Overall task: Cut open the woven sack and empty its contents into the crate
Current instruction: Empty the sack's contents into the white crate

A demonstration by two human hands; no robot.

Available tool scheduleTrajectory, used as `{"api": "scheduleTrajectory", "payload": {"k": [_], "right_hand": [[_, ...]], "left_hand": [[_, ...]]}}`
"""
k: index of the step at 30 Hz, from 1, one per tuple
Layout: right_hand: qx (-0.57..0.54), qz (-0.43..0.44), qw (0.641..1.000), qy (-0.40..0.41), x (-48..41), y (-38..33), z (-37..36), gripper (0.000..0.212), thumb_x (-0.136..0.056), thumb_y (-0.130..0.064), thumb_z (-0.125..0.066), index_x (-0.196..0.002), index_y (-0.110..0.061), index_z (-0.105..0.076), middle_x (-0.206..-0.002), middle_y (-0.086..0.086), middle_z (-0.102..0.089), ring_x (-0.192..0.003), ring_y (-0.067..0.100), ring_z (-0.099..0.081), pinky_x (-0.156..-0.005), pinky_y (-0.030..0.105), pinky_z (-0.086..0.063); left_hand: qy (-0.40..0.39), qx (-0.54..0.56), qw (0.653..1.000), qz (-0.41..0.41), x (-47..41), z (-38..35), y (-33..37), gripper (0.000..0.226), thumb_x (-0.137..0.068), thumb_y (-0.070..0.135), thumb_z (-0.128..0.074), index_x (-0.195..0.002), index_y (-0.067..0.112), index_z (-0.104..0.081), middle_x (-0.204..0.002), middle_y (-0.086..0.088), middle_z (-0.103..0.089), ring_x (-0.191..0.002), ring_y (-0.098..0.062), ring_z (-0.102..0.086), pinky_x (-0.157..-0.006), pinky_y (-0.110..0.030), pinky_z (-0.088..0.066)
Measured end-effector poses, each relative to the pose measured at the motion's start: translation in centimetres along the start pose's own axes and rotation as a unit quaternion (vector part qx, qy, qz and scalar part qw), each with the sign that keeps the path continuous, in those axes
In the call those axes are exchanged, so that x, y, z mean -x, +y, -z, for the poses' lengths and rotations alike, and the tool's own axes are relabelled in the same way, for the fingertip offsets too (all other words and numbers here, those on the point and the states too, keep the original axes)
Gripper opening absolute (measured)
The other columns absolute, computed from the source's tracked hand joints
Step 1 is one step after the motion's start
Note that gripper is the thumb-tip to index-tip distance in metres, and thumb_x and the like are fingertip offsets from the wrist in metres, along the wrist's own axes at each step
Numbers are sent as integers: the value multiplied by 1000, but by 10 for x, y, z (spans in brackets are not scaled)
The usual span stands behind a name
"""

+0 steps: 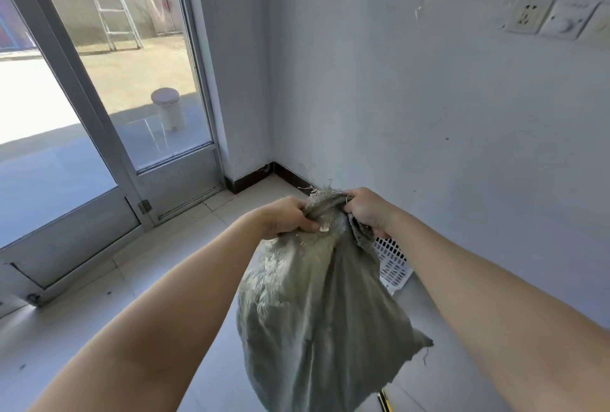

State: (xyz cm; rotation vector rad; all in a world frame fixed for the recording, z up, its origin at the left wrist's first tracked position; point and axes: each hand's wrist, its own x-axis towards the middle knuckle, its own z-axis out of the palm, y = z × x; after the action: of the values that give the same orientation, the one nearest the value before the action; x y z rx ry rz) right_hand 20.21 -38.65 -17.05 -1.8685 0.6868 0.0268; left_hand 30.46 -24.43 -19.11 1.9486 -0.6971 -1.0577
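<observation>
Sack (317,312) bunched between left hand (287,217), right hand (368,210)

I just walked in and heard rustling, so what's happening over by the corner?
A person grips the bunched, frayed top of a grey-green woven sack with both hands, the left hand and the right hand close together. The sack's bulging body sags below them, and its bottom is out of view. Behind it, a white perforated crate stands on the tiled floor against the wall. Nothing is pouring out, and I cannot tell whether the sack has been cut.
</observation>
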Motion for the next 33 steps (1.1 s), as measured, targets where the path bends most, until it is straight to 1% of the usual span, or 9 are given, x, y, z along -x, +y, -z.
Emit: {"api": "scheduleTrajectory", "payload": {"k": [4,9,13,17,19,24,26,30,33], "right_hand": [[30,0,999,23,1,11,11,29,-83,3,-42,-98,4,-67,-98,27,-69,-92,40,-66,-86,50,-55],[56,14,997,56,6,20,26,28,-86,6,-42,-94,0,-68,-88,18,-67,-85,30,-62,-75,38,-51],[89,34,992,80,6,17,34,29,-88,6,-40,-101,5,-66,-82,14,-63,-66,20,-53,-55,27,-41],[99,42,991,81,3,23,37,32,-86,8,-40,-104,7,-66,-91,22,-65,-79,24,-54,-60,27,-39],[104,38,990,85,2,29,38,29,-83,7,-40,-97,11,-65,-90,27,-65,-79,25,-55,-64,31,-40],[171,40,982,74,-1,41,44,26,-85,3,-40,-95,2,-64,-94,20,-65,-88,33,-60,-71,36,-45],[199,49,977,65,0,43,43,25,-86,3,-39,-95,-1,-62,-92,15,-63,-86,31,-58,-67,32,-43],[92,44,995,21,6,32,43,20,-87,3,-46,-78,-8,-61,-69,7,-57,-64,18,-51,-56,27,-39],[-132,-33,982,-131,9,27,49,23,-92,-22,-50,-91,-6,-65,-80,14,-65,-72,24,-61,-69,29,-51]], "left_hand": [[-35,56,998,-12,-5,-16,8,15,-92,-2,-54,-85,11,-59,-83,-3,-66,-78,-18,-64,-91,-38,-51],[21,110,993,-38,-11,-37,16,24,-93,-4,-48,-82,14,-58,-74,-4,-61,-64,-12,-63,-69,-28,-57],[-38,146,989,-3,-14,-47,28,9,-86,3,-62,-94,-2,-64,-89,-18,-67,-73,-24,-66,-78,-36,-58],[-86,84,992,25,-15,-51,33,19,-81,4,-71,-97,-3,-66,-96,-16,-71,-89,-29,-68,-87,-41,-55],[-79,101,991,29,-18,-52,30,7,-83,-2,-66,-89,0,-67,-87,-13,-72,-82,-26,-69,-83,-40,-57],[-67,158,984,39,-20,-50,28,9,-83,-4,-64,-90,1,-67,-86,-14,-72,-81,-26,-69,-83,-42,-57],[-64,146,986,38,-19,-48,32,9,-84,-6,-62,-86,1,-67,-76,-10,-73,-70,-21,-70,-74,-37,-60],[-40,128,990,33,-14,-43,31,15,-87,-8,-57,-80,4,-64,-56,-4,-67,-47,-11,-62,-55,-25,-57],[-21,112,993,24,-12,-36,31,16,-87,-5,-58,-78,7,-64,-65,-10,-59,-53,-15,-53,-60,-28,-52]]}}
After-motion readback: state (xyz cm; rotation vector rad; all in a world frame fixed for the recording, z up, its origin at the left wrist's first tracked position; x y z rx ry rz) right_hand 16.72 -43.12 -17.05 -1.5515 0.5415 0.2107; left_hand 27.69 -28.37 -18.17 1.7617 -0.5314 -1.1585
